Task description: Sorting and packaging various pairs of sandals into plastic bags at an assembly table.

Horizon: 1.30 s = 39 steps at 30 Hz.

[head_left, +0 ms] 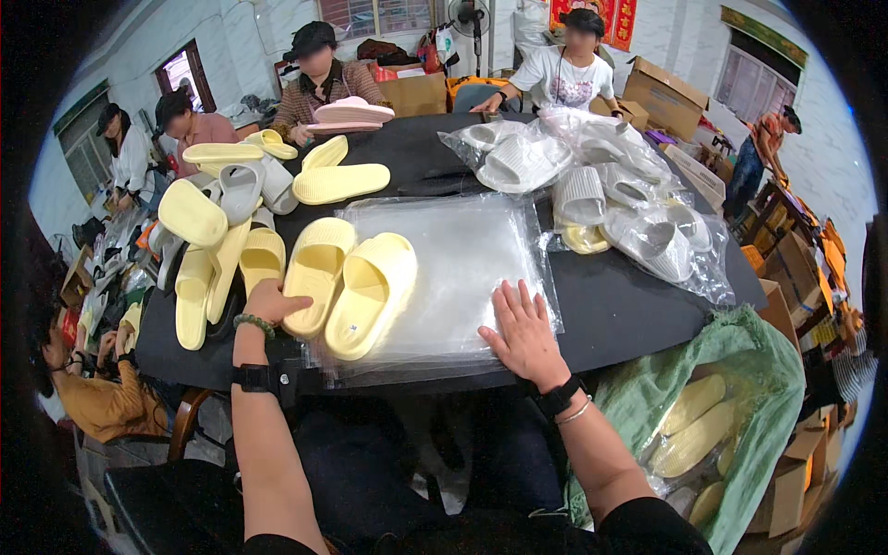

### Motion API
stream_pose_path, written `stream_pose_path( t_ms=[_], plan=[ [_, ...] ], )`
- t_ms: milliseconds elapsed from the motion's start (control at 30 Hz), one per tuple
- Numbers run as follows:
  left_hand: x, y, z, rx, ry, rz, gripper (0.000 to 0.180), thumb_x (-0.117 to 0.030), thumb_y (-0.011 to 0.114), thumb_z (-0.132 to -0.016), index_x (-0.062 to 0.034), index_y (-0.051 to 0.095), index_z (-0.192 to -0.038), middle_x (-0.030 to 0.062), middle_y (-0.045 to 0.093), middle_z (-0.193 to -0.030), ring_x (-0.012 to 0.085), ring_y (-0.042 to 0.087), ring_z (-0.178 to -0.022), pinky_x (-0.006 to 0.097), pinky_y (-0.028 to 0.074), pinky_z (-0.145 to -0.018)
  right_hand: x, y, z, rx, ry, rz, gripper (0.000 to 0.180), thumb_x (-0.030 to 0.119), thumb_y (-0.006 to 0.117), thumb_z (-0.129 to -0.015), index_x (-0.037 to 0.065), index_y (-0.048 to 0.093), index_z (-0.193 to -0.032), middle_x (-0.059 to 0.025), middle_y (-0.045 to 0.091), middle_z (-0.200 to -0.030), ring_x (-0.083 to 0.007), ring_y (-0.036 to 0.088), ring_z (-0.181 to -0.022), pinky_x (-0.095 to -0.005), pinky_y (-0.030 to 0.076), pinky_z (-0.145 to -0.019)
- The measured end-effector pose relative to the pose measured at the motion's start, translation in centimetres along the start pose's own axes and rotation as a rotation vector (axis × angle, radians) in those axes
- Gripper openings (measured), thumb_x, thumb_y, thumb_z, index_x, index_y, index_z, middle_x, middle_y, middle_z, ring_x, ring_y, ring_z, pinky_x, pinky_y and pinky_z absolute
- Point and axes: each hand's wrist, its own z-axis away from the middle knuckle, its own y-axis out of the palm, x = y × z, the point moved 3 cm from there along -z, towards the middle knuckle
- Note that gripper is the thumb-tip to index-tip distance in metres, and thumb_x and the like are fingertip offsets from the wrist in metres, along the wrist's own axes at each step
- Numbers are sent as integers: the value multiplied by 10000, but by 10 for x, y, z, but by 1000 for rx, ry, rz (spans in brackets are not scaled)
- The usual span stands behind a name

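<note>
A pair of pale yellow slide slippers lies side by side, toes away from me, over the left part of a stack of clear plastic bags (pixel 472 268). My left hand (pixel 271 303) grips the heel end of the left slipper (pixel 317 277), thumb on top; its other fingers are mostly hidden. The right slipper (pixel 375 296) rests beside it, untouched by my hands. My right hand (pixel 525 333) lies flat on the bags near their right edge, fingers stretched out, holding nothing.
Loose yellow and grey slippers (pixel 192 213) pile up on the table's left. Bagged white slippers (pixel 638 203) heap at the right of the black table (pixel 601 314). A green sack (pixel 740 370) with bagged yellow slippers stands by my right arm. Several co-workers (pixel 324 74) are around.
</note>
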Motion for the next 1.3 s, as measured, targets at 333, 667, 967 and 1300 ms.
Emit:
stream_pose_path(
  t_ms=[333, 667, 967, 1300],
  plan=[
    [-80, -31, 39, -326, 134, -32, 290, -199, 715, -808, 72, 610, -805, 101, 610, -632, 124, 570, -586, 319, 447, -541, 5, -2, -1, 19, -1, -18, 713, 529, 436, -962, -30, 404, -1404, -225, 360, -1494, -412, 272, -1415, -561, 210, -1140],
    [-182, -32, 115, -238, 485, 180, 249, -199, 702, -829, 29, 604, -850, 126, 560, -635, 170, 534, -550, 320, 419, -532, 9, -2, -8, 94, 13, -57, 713, 516, 426, -970, -27, 372, -1430, -228, 331, -1513, -405, 226, -1438, -541, 154, -1165],
    [-211, -70, 70, -279, 586, 134, 336, -311, 718, -770, 18, 652, -795, 183, 617, -677, 287, 640, -631, 396, 476, -591, 1, 1, 1, 143, 43, -34, 681, 469, 455, -970, 23, 332, -1470, -182, 297, -1546, -377, 181, -1460, -529, 111, -1176],
    [-32, -263, -48, -1031, -16, 55, 290, -230, 615, -863, 57, 652, -861, 123, 659, -690, 214, 642, -558, 331, 479, -483, 8, -1, -2, 100, -5, -30, 677, 460, 465, -968, -23, 381, -1435, -196, 311, -1537, -383, 201, -1453, -533, 145, -1167]
  ],
)
